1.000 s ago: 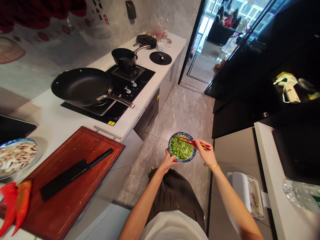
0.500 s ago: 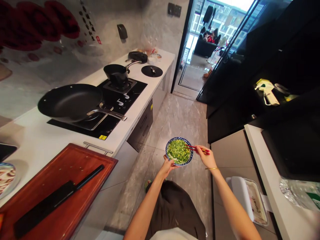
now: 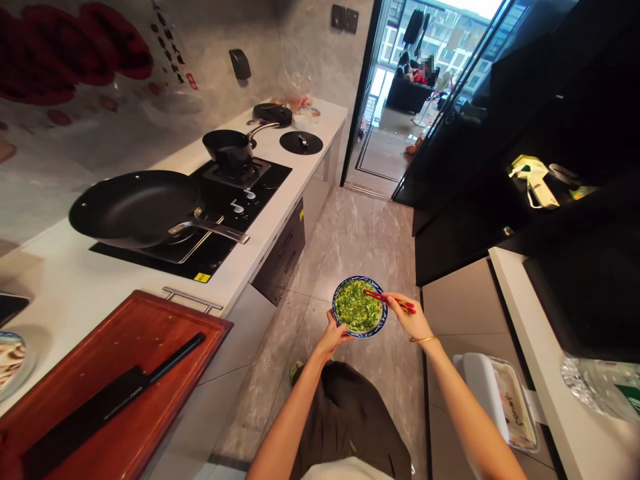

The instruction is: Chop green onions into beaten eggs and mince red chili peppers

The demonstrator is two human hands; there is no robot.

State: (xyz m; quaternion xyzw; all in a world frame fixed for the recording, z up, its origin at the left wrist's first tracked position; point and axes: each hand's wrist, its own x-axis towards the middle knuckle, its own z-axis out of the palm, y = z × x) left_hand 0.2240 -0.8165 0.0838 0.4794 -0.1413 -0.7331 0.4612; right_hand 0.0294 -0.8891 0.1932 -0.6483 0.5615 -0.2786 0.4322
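A blue-and-white patterned bowl (image 3: 384,321) is held up over the floor in front of my body. My left hand (image 3: 334,339) grips its near left rim, thumb on the edge and fingers underneath. Inside lies a chopped green and yellow mixture (image 3: 356,307), wet-looking and filling much of the bowl. My right hand (image 3: 410,316) is closed around a pair of red chopsticks (image 3: 376,295), whose tips reach into the mixture near the bowl's middle. A gold bracelet circles the right wrist.
On the left counter, a black cleaver (image 3: 115,403) lies on a wooden cutting board (image 3: 200,363). A frying pan (image 3: 140,207) and a saucepan (image 3: 227,148) stand on the stove (image 3: 200,263). A bottle (image 3: 600,387) lies on the right counter. Beyond the doorway, a person sits.
The chopstick tips have shifted slightly left within the mixture. My right hand has moved a little left with them. The view has shifted slightly; the bowl stays in my left hand.
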